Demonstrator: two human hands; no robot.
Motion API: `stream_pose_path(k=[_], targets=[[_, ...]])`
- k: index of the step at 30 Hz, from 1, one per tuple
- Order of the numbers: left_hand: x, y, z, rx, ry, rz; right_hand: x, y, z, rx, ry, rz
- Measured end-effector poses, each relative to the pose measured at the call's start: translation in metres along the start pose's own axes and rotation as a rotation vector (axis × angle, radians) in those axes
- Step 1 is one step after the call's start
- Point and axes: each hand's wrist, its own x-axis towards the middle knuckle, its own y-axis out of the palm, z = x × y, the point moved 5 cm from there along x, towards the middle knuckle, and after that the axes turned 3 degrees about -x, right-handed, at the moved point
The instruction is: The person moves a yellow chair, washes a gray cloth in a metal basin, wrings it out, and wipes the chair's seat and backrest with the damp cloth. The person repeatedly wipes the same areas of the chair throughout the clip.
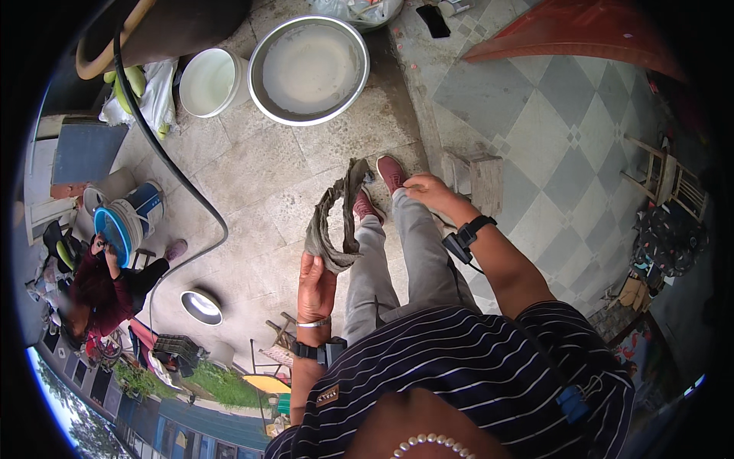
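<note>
My left hand point(317, 287) grips one end of a damp-looking, grey-brown twisted cloth point(330, 232). The cloth bends into a loop, rising in front of my shins and past my shoe point(367, 205). In front of my other leg hangs my right hand point(430, 190), its fingers loosely bent and nothing visible in them. Beyond my feet stands a wide metal basin point(309, 69) of cloudy water. Beside it on the left is a white bucket point(209, 83) that also holds liquid.
A black hose point(198, 195) curves across the paving at left. A small wooden stool point(479, 181) stands by my right foot. Further left, a person point(103, 292) handles a blue basin point(112, 232) beside several buckets. A metal bowl point(202, 307) lies on the ground; a phone point(433, 21) lies top right.
</note>
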Motion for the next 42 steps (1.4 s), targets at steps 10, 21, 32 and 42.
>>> stream_pose_path(k=[10,21,32,42], targets=[[-0.047,-0.123,0.035,0.033,-0.083,-0.454,0.053,-0.156,-0.203,-1.056,0.63,-0.065],[-0.144,-0.232,0.068,0.289,-0.389,-0.827,0.053,-0.174,-0.256,-1.377,0.662,0.271],[-0.203,-0.263,0.055,0.334,-0.394,-0.975,-0.046,-0.095,-0.3,-1.665,0.293,0.833],[-0.267,-0.277,0.067,0.368,-0.44,-1.017,-0.133,-0.087,-0.224,-1.433,0.297,0.778]])
